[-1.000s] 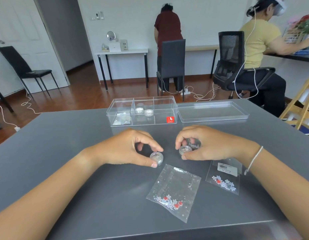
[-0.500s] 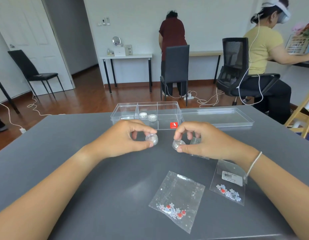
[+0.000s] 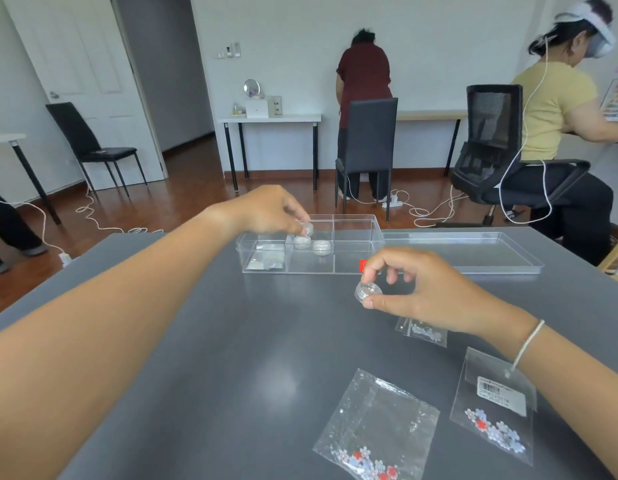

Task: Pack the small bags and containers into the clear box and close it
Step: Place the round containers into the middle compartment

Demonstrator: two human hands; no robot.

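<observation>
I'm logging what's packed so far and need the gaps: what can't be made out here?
Head view:
- Contents of the box's left compartment: too small, glare.
- Jar in the right hand: contents unreadable.
- Jar in the left hand: mostly behind fingers.
- Bag: partly under the right wrist.

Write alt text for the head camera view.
The left hand lowers a small round container into the clear box's middle compartment while the right hand holds another container above the grey table; three small bags lie unpacked.
</observation>
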